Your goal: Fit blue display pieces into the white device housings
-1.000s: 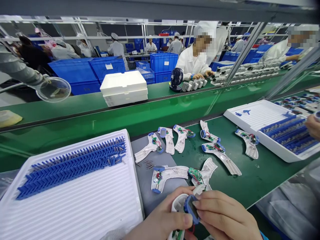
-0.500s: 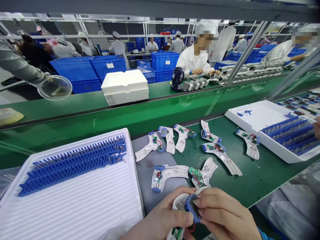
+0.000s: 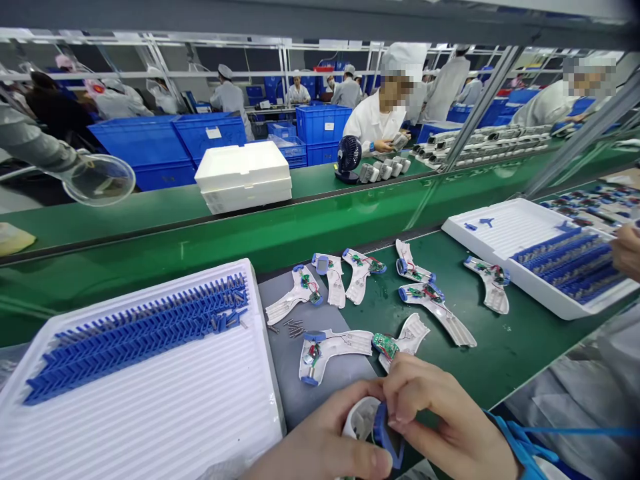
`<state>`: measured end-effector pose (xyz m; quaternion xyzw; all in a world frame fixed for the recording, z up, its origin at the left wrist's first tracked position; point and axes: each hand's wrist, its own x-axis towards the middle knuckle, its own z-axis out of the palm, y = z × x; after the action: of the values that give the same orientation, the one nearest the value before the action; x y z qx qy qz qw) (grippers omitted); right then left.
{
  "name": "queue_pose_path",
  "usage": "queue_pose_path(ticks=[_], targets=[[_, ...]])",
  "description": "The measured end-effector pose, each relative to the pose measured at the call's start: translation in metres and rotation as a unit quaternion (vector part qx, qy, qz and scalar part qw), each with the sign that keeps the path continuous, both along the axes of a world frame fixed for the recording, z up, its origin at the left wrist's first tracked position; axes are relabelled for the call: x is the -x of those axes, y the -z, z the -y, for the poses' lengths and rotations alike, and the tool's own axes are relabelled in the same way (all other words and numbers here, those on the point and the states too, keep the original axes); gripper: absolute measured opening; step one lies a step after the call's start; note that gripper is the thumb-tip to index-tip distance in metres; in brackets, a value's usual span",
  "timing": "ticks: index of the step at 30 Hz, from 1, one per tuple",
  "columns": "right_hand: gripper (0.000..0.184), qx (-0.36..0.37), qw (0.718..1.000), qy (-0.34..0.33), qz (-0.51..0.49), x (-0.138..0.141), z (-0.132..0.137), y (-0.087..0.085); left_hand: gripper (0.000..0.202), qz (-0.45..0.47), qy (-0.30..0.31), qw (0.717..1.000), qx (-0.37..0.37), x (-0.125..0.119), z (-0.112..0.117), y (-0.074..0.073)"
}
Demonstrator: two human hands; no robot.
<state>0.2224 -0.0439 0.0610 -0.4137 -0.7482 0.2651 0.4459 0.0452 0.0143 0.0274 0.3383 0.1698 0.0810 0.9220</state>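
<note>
**White casing (image 3: 361, 419) sits in your left hand (image 3: 330, 440) at a crowded worktop (image 3: 525, 340)**

You hold the casing at the bottom of the view, close to your body, your left hand wrapped around it with the thumb across the near side. A blue screen frame (image 3: 389, 440) stands at its right side, tilted. Your right hand (image 3: 440, 417), fingers bent, touches that frame near its upper edge; whether the fingertips pinch it or only press, you cannot tell from this angle. A blue wrist band (image 3: 523, 443) with a cord circles your right wrist.

Just beyond your hands lie eight open white half-shells (image 3: 345, 347) bearing green circuit boards and wires, some on a grey mat (image 3: 287, 393), others on the green surface. Small metal pieces (image 3: 295, 328) are scattered on the mat. To your left, a ribbed white tray (image 3: 200, 413) carries rows of blue parts (image 3: 145, 333); a second tray (image 3: 505, 233), to your right, holds more, near another person's hand (image 3: 627, 250). Across the green divider (image 3: 225, 237), a co-worker (image 3: 373, 120) in a white coat and cap handles a pale part beside a dark fan (image 3: 349, 157).
</note>
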Motion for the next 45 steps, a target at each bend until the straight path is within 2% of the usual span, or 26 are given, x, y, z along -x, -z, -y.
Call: queue_pose_path(ticks=[4,8,12,15,17,19,21,24,28,33,36,37,38,40,41,42,45], targets=[[0.015,0.007,1.000,0.023,0.009,0.000,0.003,-0.001,0.057,-0.026,-0.043,0.999,-0.003,-0.004,0.000,0.002],[0.017,0.006,0.999,0.046,-0.022,0.004,0.009,-0.002,0.057,0.008,-0.071,0.997,-0.011,-0.006,0.001,0.013],[0.018,0.042,0.990,0.078,-0.110,0.006,0.015,0.011,0.062,0.024,-0.095,0.993,-0.065,0.000,0.000,0.015],[0.015,0.126,0.955,0.074,-0.260,0.008,0.015,0.026,0.066,-0.013,-0.133,0.968,-0.214,0.006,-0.001,0.007],[0.029,0.237,0.907,0.033,-0.347,0.012,0.012,0.034,0.063,-0.034,-0.172,0.931,-0.319,0.008,0.000,0.003],[0.039,0.329,0.860,0.021,-0.389,0.017,0.010,0.037,0.061,-0.042,-0.192,0.903,-0.381,0.008,0.000,0.002],[0.043,0.365,0.837,0.052,-0.403,0.021,0.008,0.038,0.063,-0.064,-0.187,0.893,-0.403,0.007,0.000,0.005],[0.042,0.375,0.834,0.086,-0.395,0.023,0.006,0.037,0.074,-0.118,-0.167,0.876,-0.437,0.007,-0.001,0.010],[0.039,0.385,0.842,0.043,-0.375,0.024,0.002,0.035,0.079,-0.135,-0.174,0.845,-0.488,0.010,-0.001,0.012],[0.041,0.402,0.830,0.034,-0.384,0.036,0.000,0.035,0.086,-0.127,-0.081,0.849,-0.506,0.012,-0.007,0.009],[0.043,0.409,0.825,0.039,-0.389,0.041,0.004,0.040,0.089,-0.113,-0.068,0.848,-0.514,0.009,-0.008,0.016],[0.045,0.406,0.831,0.046,-0.378,0.038,0.004,0.041,0.097,-0.113,-0.071,0.844,-0.520,0.008,-0.006,0.020],[0.047,0.392,0.849,0.063,-0.349,0.031,0.004,0.040,0.108,-0.114,-0.081,0.839,-0.526,0.006,-0.004,0.024],[0.052,0.320,0.913,0.156,-0.201,0.006,-0.003,0.034,0.127,-0.123,-0.107,0.832,-0.530,0.003,0.004,0.029],[0.055,0.265,0.934,0.219,-0.102,-0.011,-0.009,0.028,0.130,-0.131,-0.124,0.835,-0.520,0.003,0.007,0.028],[0.058,0.193,0.932,0.306,0.030,-0.031,-0.015,0.021,0.126,-0.142,-0.139,0.841,-0.503,0.003,0.010,0.025],[0.043,0.137,0.888,0.417,0.137,-0.088,-0.040,0.000,0.098,-0.196,-0.166,0.852,-0.456,0.008,0.011,0.008]])
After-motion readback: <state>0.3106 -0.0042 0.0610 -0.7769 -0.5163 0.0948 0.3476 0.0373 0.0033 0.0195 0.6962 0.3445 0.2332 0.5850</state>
